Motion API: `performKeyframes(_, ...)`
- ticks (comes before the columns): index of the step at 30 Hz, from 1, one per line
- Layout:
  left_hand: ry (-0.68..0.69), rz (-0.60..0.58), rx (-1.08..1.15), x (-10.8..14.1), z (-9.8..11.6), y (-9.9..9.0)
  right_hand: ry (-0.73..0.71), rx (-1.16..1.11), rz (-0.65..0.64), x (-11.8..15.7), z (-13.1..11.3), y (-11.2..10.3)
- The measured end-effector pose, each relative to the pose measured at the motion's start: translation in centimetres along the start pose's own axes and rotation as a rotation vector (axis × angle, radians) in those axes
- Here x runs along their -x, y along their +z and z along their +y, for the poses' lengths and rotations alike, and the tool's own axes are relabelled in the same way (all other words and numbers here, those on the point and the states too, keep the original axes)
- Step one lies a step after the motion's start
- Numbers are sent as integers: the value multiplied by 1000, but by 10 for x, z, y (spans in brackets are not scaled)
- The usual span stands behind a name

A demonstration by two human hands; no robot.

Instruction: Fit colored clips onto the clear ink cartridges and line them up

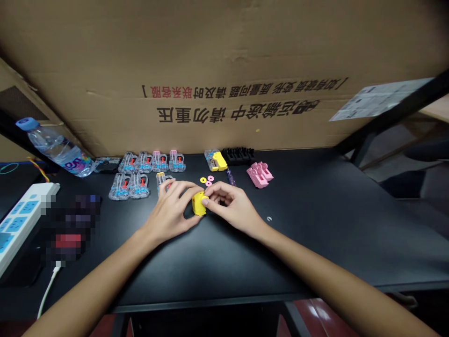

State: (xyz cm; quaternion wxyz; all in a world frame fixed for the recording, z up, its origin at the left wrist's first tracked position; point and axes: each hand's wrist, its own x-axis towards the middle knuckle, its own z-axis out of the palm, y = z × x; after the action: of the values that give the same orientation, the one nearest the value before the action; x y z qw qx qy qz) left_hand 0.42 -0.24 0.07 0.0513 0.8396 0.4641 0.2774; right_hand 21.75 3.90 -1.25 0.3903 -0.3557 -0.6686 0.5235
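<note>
Both my left hand (171,210) and my right hand (229,204) close on a small yellow plastic part (198,204) above the black desk (315,243), and their fingers hide part of it. Just beyond my fingertips lie small yellow and pink washers (206,180). A transparent blister pack with a yellow cap (162,181) sits partly behind my left fingers. Several more transparent packs with red pieces inside (147,162) stand in rows behind it. Farther right are a yellow-and-transparent piece (214,160), a black comb-like part (238,155) and pink plastic parts (259,175).
A large cardboard box (210,61) with red and black Chinese print stands along the desk's far edge. A water bottle (56,149) lies at the far left. A white power strip (24,220) and a blurred object (70,229) sit at the left.
</note>
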Motion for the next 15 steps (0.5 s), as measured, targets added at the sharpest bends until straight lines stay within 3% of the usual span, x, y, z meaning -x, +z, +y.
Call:
performKeyframes(5, 58, 51, -27, 1, 3, -1, 33, -168, 72, 2, -1, 4)
performKeyframes(9, 47, 22, -23, 0, 5, -3, 49, -205, 23, 1, 2, 2)
performKeyframes(12, -1, -39, -9, -1, 4, -4, 25, -115, 21, -1, 7, -5)
performKeyframes(15, -47, -65, -16, -1, 0, -4, -68, 145, 59, -3, 10, -14)
